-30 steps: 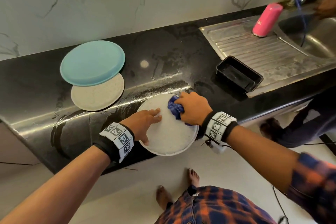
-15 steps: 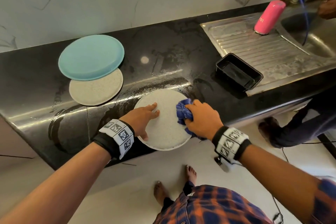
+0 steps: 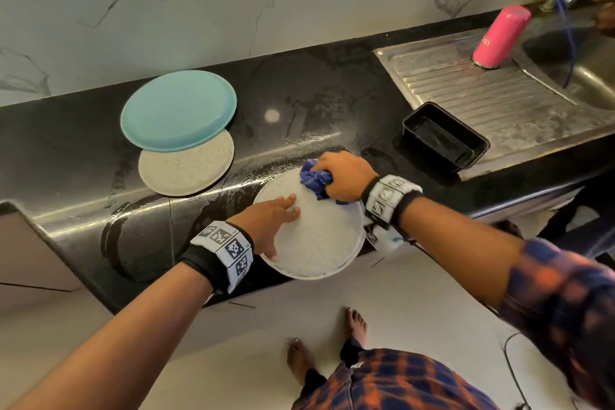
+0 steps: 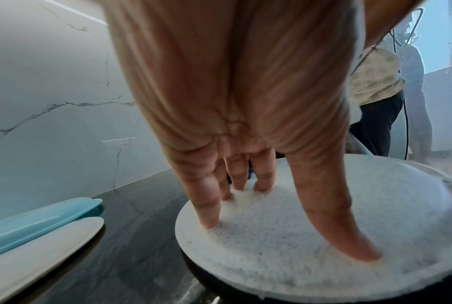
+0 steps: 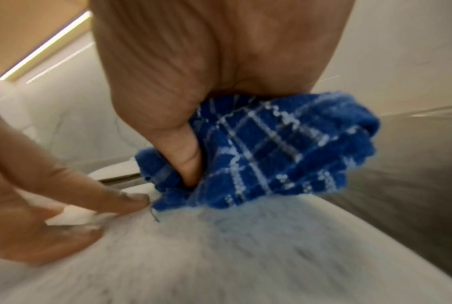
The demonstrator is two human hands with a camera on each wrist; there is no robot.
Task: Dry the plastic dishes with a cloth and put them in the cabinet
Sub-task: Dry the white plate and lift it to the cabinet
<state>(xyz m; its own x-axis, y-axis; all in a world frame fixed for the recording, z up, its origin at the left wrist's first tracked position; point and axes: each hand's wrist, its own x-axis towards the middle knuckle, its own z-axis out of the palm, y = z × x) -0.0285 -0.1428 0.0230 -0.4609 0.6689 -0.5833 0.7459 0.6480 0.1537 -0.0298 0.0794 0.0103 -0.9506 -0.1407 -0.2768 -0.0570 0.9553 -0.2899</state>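
A: Okay, quick one, where's the plate?
B: Speckled white plate [image 3: 316, 236] sits face down on the black counter [image 3: 83, 176], near edge hanging past the counter lip. Left hand [image 3: 266, 220] lies flat on it, fingers straight and spread, fingertips [image 4: 209, 218] pressing its back, gripping nothing.
A: Right hand?
B: Right hand [image 3: 346, 176] is fisted round a bunched blue checked cloth [image 5: 271, 156], thumb dug into the folds, cloth pushed onto the far side of the plate. Right wrist view is blurred.
A: Handling?
B: Thin stiff plastic, so likely light, and it would skate on that wet counter; hence the flat palm pinning it, I'd guess. Not fragile. To lift it, I'd pinch the overhanging rim, thumb on top, fingers under.
A: Others?
B: Teal plate [image 3: 179, 110] overlaps a second speckled plate [image 3: 186, 166] further left, well apart from the hands. Black tray [image 3: 446, 140] at the drainboard edge, pink bottle [image 3: 499, 36] by the sink. Cabinet isn't in view, drying stage I'd say
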